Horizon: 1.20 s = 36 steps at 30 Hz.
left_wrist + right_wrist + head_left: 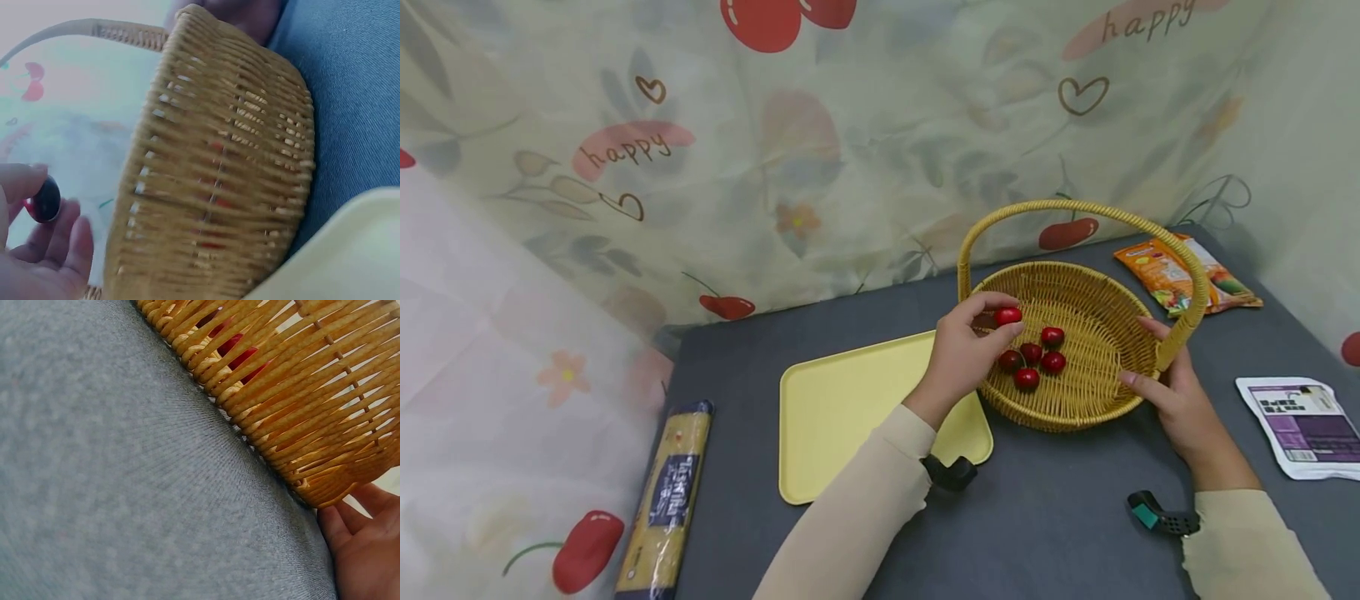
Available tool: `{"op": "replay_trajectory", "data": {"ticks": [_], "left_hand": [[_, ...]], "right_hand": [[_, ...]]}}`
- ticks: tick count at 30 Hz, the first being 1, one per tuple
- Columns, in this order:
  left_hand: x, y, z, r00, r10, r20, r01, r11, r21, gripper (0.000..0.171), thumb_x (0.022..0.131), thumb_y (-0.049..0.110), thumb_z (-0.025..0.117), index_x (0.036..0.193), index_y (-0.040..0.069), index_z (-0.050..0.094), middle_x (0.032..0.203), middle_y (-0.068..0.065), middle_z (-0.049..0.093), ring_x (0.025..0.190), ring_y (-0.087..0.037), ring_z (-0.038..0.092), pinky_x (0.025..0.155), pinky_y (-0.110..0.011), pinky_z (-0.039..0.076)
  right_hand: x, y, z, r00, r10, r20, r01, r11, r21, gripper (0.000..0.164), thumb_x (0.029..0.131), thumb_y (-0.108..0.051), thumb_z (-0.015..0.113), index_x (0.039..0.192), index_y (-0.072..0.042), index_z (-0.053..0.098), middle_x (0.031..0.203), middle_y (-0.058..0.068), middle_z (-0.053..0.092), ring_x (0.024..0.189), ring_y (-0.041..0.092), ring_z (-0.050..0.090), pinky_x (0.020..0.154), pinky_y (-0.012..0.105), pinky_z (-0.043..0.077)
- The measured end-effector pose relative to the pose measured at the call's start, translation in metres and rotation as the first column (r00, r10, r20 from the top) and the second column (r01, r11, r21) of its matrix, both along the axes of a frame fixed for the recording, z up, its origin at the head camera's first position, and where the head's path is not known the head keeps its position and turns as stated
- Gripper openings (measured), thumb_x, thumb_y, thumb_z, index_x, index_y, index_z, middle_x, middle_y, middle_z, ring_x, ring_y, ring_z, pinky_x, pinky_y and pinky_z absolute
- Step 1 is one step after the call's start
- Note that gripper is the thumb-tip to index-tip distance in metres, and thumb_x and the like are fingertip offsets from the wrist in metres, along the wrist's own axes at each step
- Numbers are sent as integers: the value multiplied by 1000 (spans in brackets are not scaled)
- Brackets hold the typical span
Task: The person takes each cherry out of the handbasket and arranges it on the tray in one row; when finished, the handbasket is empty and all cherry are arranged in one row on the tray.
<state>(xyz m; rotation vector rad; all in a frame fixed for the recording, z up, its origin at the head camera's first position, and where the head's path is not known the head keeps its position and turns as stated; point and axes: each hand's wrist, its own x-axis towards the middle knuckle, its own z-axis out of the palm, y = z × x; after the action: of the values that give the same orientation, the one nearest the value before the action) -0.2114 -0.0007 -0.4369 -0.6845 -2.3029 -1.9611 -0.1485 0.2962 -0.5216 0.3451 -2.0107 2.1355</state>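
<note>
A dark red cherry is pinched between the thumb and fingers of my left hand, above the left side of a round wicker basket. The left wrist view shows the same cherry held beyond the basket's woven wall. Several more cherries lie inside on the basket's floor, left of its middle. My right hand grips the basket's right rim by the handle's base, thumb on the inner side. In the right wrist view, its fingers touch the outside of the basket near the bottom.
Left of the basket lies a pale yellow tray, partly under my left forearm. A long pasta packet is at the table's left edge. An orange snack bag sits behind the basket at right, and a white-and-purple pouch farther right.
</note>
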Motion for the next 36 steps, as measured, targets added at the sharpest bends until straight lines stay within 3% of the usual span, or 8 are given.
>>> {"op": "replay_trajectory", "data": {"ticks": [6,12,17,24,29,36], "left_hand": [[10,-24,-3,999,34,-9,-34,999,21,25,105,17,77,130,11,79,118,10,72,103,-13,67,85,-32,58],[21,-49,-10,997,73,-9,-72,996,48,26,107,10,73,132,6,76,126,0,69,106,-19,66,84,-33,57],[29,-66,-23,991,123,53,-127,990,67,29,106,2,71,135,6,74,131,-2,67,105,-23,67,78,-30,58],[39,-77,-51,966,199,164,-205,978,20,30,98,4,82,128,10,79,120,0,69,96,-22,67,79,-29,58],[46,-77,-69,961,191,199,-192,981,-12,35,96,-2,82,129,8,79,121,-3,70,93,-22,69,78,-26,57],[53,-74,-82,968,153,197,-134,985,-107,31,95,4,86,126,7,79,109,-1,72,90,-16,68,76,-26,56]], "right_hand": [[0,-1,1,1000,-1,9,1,1000,0,75,104,12,56,169,-13,30,157,14,40,134,19,51,96,17,46],[0,-2,0,1000,1,10,-1,1000,2,76,104,12,55,170,-14,29,156,13,40,133,19,51,96,17,46],[-1,-1,-1,1000,-6,7,6,1000,0,76,103,12,56,169,-14,30,154,11,43,131,17,53,95,17,46],[-2,-1,-2,1000,-5,11,5,1000,-6,75,104,12,56,170,-11,31,155,14,43,132,18,54,95,17,47],[-1,-2,0,1000,-3,18,3,1000,-8,75,104,12,56,170,-12,30,157,17,39,134,18,53,96,17,47],[-1,-2,0,1000,-11,23,11,1000,-7,75,104,13,55,170,-13,30,157,15,39,133,18,53,96,17,47]]}}
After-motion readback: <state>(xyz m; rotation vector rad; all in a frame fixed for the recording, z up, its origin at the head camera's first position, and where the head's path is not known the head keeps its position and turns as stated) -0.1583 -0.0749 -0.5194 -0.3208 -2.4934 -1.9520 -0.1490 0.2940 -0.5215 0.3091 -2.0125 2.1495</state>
